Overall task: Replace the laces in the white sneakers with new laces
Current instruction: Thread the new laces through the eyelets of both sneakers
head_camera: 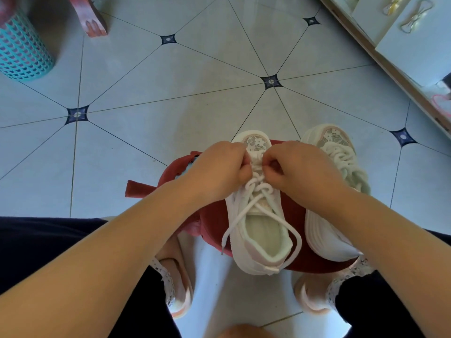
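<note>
Both hands are curled over the toe end of the white sneaker point(256, 262). The left hand point(219, 167) and right hand point(300, 167) each pinch the white lace point(260, 188) at the lowest eyelets, fingertips nearly touching. The sneaker lies on a red stool point(214, 220) between my operator's knees, heel toward the body.

I judge the lace soft, limp and light. It will flop unless I grip it close to its stiff tip, and both tips trail loose beside the heel. The shoe looks light, with a yielding knit upper, so it may slide if I pull hard.

The heel overhangs the stool's near edge. The second sneaker point(327, 230) crowds the right side. The tiled floor point(170, 118) ahead gives room.
</note>
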A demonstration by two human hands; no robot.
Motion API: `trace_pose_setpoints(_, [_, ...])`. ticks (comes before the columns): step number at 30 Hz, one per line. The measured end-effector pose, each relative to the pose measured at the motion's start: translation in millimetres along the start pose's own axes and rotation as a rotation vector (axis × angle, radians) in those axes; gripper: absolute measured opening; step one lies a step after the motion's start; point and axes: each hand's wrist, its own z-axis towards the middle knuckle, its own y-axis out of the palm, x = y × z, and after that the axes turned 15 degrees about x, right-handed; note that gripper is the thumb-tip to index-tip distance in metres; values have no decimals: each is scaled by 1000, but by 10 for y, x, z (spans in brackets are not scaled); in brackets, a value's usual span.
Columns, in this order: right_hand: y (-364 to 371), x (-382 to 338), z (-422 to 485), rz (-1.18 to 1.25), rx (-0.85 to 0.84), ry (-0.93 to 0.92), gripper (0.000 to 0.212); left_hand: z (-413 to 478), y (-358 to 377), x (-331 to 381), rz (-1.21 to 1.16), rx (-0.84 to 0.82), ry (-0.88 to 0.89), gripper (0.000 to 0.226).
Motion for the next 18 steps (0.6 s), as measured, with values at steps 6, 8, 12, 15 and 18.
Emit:
trace_pose_setpoints(6, [18, 38, -187, 256, 145, 218, 6, -217, 106, -126, -200, 208, -57, 10])
trace_pose_setpoints(8, [13, 63, -218, 409, 163, 354, 11, -257, 102, -150, -291, 246, -142, 10])
trace_pose_setpoints(12, [27, 92, -204, 467, 89, 378, 17, -213, 87, -137, -315, 210, -187, 16])
trace_pose_setpoints(15, [27, 77, -154, 403, 41, 321, 5, -109, 65, -112, -234, 173, -146, 5])
trace_pose_setpoints(18, [17, 68, -113, 279, 16, 230, 8, -43, 30, -121, -158, 141, -106, 14])
